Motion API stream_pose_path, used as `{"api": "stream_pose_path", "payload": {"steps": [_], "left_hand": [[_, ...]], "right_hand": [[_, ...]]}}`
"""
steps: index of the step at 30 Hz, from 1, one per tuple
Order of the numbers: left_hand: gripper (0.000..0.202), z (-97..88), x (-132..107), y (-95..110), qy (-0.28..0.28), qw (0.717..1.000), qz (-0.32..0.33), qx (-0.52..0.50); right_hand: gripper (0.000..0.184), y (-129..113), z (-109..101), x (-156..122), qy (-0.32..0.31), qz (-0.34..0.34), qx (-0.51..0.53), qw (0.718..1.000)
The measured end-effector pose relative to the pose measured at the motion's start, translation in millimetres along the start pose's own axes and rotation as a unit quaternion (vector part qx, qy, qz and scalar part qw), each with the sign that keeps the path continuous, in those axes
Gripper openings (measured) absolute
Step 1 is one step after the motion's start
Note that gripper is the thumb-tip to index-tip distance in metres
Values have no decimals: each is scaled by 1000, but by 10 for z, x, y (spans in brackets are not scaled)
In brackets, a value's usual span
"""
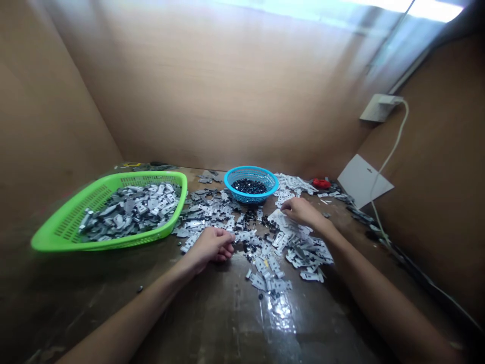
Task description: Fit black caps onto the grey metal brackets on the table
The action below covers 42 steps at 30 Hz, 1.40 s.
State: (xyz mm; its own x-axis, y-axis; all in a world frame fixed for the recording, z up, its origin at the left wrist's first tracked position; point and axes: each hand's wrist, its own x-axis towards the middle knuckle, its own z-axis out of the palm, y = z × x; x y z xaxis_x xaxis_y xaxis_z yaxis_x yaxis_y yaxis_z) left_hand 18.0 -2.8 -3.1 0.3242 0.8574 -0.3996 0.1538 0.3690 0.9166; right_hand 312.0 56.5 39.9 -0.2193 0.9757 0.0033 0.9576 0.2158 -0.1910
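My left hand (212,246) rests on the dark table with its fingers curled in, at the near edge of a spread of small grey metal plates (265,242); whether it holds one is hidden. My right hand (301,210) lies palm down on the same spread, fingers bent over the plates near a few small black parts (270,222). Just beyond both hands stands a blue round basket (251,184) filled with small black pieces.
A green rectangular basket (113,210) heaped with grey metal parts sits at the left. More plates (293,184) and a red object (321,183) lie behind the blue basket. A white sheet (364,187), a cable (386,162) and brown cardboard walls close in the right and back.
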Motion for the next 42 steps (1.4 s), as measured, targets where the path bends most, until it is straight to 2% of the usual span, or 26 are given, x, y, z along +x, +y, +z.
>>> {"api": "stream_pose_path", "payload": {"steps": [5,10,14,17,20,23,25,30,33,36,42], "left_hand": [[35,3,-8,25,5,1000,-2,-1],[35,1,-14,37,2,1000,0,1],[34,2,-19,32,3,1000,1,1],[34,3,-16,20,7,1000,3,-3],[33,3,-10,7,9,1000,2,-4],[33,2,-2,-2,12,1000,0,-1],[33,2,0,-3,14,1000,-1,0],[32,-2,2,-5,10,1000,1,2],[30,-10,11,-18,5,1000,5,3],[29,-16,18,-28,1,1000,6,5],[30,-15,8,-20,-1,1000,6,3]], "right_hand": [[19,62,143,24,-43,2,4,999],[12,36,271,20,-22,30,-12,999],[14,-58,201,2,8,23,-10,1000],[19,-198,77,-29,31,-30,38,998],[21,-373,-18,-80,84,-98,165,978],[21,-523,-42,-138,105,-112,270,951],[20,-587,-30,-166,85,-100,329,935],[24,-677,28,-203,-39,-78,470,879],[31,-742,91,-218,-58,-58,518,851],[36,-811,191,-223,-45,-41,535,843],[31,-895,358,-231,-33,-58,523,850]]}}
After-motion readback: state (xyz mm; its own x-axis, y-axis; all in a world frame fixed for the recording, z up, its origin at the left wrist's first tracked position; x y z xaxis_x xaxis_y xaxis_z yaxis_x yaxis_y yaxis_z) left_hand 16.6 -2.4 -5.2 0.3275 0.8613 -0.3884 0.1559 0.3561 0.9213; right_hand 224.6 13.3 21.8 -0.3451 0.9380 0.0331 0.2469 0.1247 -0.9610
